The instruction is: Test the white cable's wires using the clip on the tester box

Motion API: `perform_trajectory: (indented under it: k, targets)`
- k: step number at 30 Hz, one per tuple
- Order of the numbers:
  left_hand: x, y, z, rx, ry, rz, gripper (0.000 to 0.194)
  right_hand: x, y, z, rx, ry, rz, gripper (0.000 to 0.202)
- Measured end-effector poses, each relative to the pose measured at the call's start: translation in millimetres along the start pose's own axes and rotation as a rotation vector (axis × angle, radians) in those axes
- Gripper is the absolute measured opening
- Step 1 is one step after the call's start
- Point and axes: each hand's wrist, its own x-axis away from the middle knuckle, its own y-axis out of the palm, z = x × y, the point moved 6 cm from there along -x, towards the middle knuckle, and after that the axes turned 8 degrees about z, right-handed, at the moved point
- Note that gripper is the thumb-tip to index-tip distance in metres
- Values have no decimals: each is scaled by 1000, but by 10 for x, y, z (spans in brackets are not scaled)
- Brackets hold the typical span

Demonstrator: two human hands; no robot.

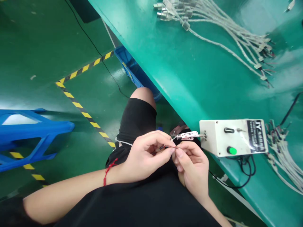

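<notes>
My left hand (pixel 150 156), with a red cord round its wrist, pinches thin dark and red wires (pixel 168 146) between thumb and forefinger. Touching it at the fingertips, my right hand (pixel 191 164) is closed on the other end of the same wires. A white wire end sticks up just above the left fingertips. Right above both hands, the metal shaft and white-and-red clamp (pixel 189 135) of a small machine point left. The machine's cream box (pixel 216 135) has a black switch and a green button and sits at the table's edge.
The green table (pixel 170 66) runs diagonally along the right. A bundle of clear-sheathed USB cables (pixel 222 23) lies at its far side, another bundle (pixel 281 148) right of the box. A blue bin (pixel 131 67) stands beneath the edge. A blue stool (pixel 35 132) is at left.
</notes>
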Motion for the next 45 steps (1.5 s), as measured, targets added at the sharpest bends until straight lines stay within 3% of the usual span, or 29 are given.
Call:
perform_trajectory:
  k: [11,18,27,33,37,45]
  targets:
    - [-10,-8,-113,46,-68,12,10,-71,-13,57,-74,15,38,10]
    - [-44,-15,-223,111,-156,55,5,-171,-11,107,-122,41,108,42]
    - [-81,-29,-273,140,-188,69,11,-222,-13,46,-318,63,104,22]
    - [-129,-40,-274,127,-159,77,12,-260,-50,154,-423,117,107,33]
    - [-148,-42,-301,142,-163,88,13,-301,-38,210,-434,87,50,32]
    - [-156,17,-376,177,-185,61,16,-360,-68,240,-377,58,68,23]
